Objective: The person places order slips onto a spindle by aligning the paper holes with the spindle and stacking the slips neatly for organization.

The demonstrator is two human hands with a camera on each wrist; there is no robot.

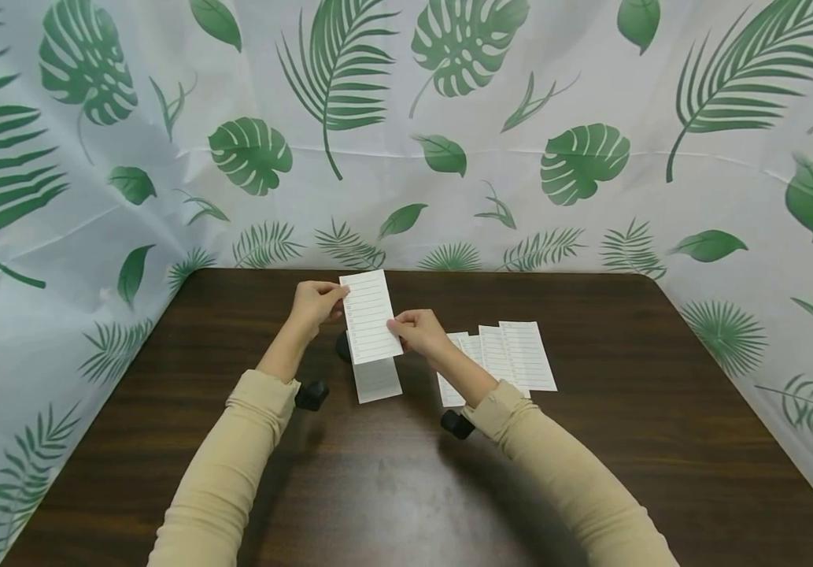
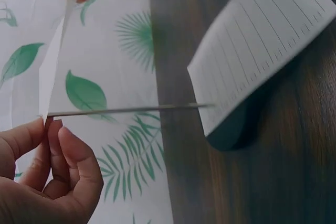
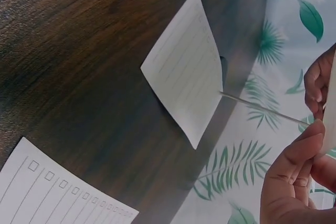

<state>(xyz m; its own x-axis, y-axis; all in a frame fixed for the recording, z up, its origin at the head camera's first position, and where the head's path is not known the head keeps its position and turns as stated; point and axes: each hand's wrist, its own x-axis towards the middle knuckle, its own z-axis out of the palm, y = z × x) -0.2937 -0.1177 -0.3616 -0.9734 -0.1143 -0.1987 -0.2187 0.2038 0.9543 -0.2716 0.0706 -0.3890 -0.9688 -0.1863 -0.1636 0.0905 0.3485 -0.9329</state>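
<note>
Both hands hold up a white checklist sheet (image 1: 369, 319) with ruled lines and small boxes. My left hand (image 1: 316, 302) pinches its upper left edge, and my right hand (image 1: 419, 331) pinches the right edge lower down. Beneath it, a second lined sheet (image 2: 262, 40) is pierced by the thin metal rod (image 2: 123, 110) of a paper spike and sits low near its round dark base (image 2: 231, 132). The rod's tip reaches the held sheet by the fingers; whether it has gone through cannot be told. In the right wrist view the right thumb and fingers (image 3: 299, 166) are beside the tip.
Several overlapping lined sheets (image 1: 528, 358) lie on the dark wooden table (image 1: 392, 480), right of the spike. A leaf-patterned white curtain (image 1: 378, 181) stands behind and along both sides of the table. Dark wrist cameras (image 1: 311, 395) hang under the forearms.
</note>
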